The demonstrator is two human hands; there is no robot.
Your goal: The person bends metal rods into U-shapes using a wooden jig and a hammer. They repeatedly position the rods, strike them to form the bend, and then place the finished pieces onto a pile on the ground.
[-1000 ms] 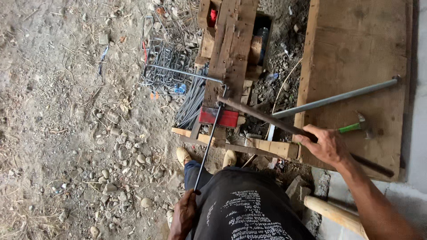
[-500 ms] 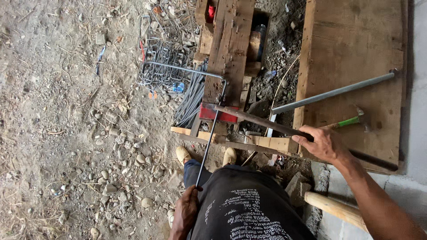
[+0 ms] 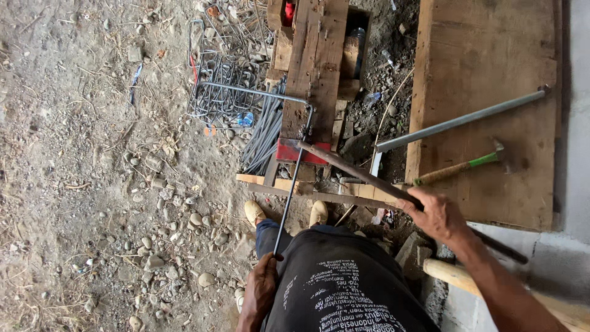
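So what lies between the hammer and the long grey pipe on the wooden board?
Nothing: in the head view, only bare board separates the green-necked wooden-handled hammer from the long grey metal pipe above it.

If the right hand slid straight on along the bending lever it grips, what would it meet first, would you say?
Along the bending lever, the right hand would first meet the steel rod at the red-edged wooden bench, where the lever's tip hooks the rod's bend. Depth is hard to judge.

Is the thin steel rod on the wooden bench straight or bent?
Bent. The thin steel rod runs from the left hand up to the wooden bench, then turns at a corner and runs leftward.
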